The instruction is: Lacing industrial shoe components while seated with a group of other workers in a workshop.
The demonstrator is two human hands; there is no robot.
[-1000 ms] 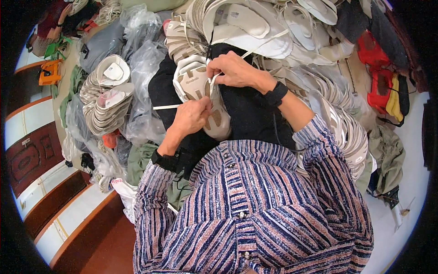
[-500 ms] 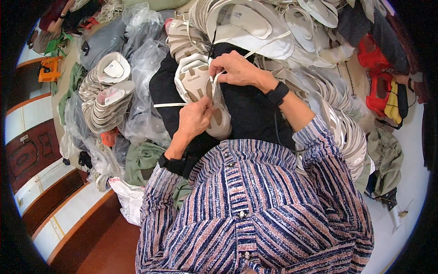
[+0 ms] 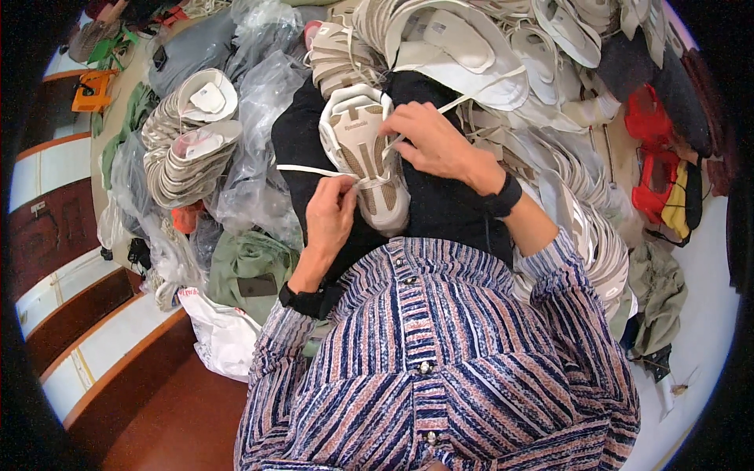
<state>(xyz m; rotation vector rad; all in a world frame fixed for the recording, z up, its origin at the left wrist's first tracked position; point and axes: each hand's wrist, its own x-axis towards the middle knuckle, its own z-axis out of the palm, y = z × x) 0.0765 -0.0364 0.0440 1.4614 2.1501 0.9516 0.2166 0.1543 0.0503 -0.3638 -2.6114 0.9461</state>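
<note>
A beige and white shoe upper [image 3: 363, 137] lies on my black-clad lap, its toe toward me. A flat cream shoelace [image 3: 302, 169] sticks out to its left. My left hand [image 3: 330, 212] is closed, thumb and fingertips pinching the lace at the shoe's left edge near the toe. On the other side, my right hand [image 3: 436, 141] has its fingers bent together over the shoe's right edge, pinching lace there. Another lace length [image 3: 479, 89] runs from behind this hand toward the upper right. The fingertips partly hide the eyelets.
Nested stacks of pale shoe uppers stand at the left [image 3: 188, 149], ahead [image 3: 452, 47] and right [image 3: 589, 243]. Clear plastic bags [image 3: 263, 133] lie by the left stack. Green cloth [image 3: 251, 271] is near my left forearm. Red plastic frames [image 3: 656, 157] sit at far right.
My left hand has shifted from over the front of the shoe to its left edge. My right fingers have lifted slightly outward. The whole view has shifted a little, showing more of the shoe.
</note>
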